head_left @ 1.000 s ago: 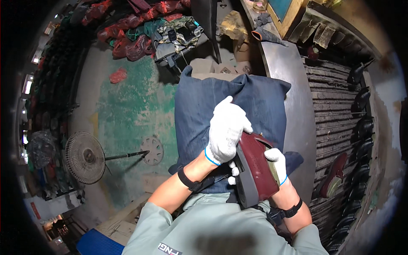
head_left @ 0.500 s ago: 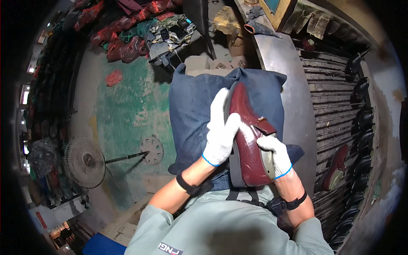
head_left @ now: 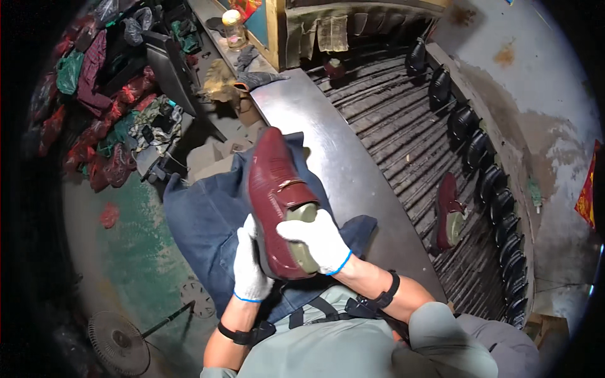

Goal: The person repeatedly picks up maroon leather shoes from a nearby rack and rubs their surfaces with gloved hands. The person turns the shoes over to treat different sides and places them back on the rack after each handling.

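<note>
Apparently you're at a holding step: the burgundy shoe [head_left: 271, 183] is up over the blue cloth [head_left: 205, 208] — your right hand [head_left: 320, 239] grips its green form [head_left: 304, 257], your left hand [head_left: 251, 268] lies along the sole side, closure unclear — and any turn calls for steady support.

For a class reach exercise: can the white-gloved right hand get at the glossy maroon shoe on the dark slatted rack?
Probably not: the right hand is occupied holding another glossy maroon shoe.

The held shoe [head_left: 271, 198] is left of the counter [head_left: 353, 164].
</note>
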### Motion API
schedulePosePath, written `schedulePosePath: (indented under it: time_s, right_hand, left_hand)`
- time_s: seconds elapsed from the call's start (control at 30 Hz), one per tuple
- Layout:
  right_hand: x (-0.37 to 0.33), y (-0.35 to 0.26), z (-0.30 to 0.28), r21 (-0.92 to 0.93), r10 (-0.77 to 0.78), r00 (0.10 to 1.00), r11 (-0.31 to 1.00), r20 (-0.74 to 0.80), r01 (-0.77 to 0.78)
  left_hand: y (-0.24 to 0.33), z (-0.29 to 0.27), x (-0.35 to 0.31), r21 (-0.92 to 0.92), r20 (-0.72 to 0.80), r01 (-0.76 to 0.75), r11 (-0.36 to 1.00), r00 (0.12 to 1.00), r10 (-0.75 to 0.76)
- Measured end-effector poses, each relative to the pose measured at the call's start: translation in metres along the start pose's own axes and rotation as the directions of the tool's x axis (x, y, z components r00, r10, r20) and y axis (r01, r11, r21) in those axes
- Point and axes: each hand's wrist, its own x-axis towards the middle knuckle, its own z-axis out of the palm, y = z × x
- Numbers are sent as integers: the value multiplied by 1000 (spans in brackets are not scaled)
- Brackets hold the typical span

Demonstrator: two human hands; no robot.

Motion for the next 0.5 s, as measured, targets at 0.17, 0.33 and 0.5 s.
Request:
schedulePosePath:
  time_s: [0.17, 0.33, 0.5]
  right_hand:
    - [3, 14, 1, 26, -126, 978, 991, -164, 132]
    - [-5, 6, 16, 13, -307, 932, 949, -195, 316]
    - [-2, -19, -10, 111, -271, 927, 945, -260, 308]
  left_hand:
    - [-19, 11, -23, -130, -36, 101, 986, 994, -106]
    - [-19, 12, -4, 209, -76, -192, 959, 974, 212]
    - [-10, 11, -4, 605, 176, -247, 757, 969, 176]
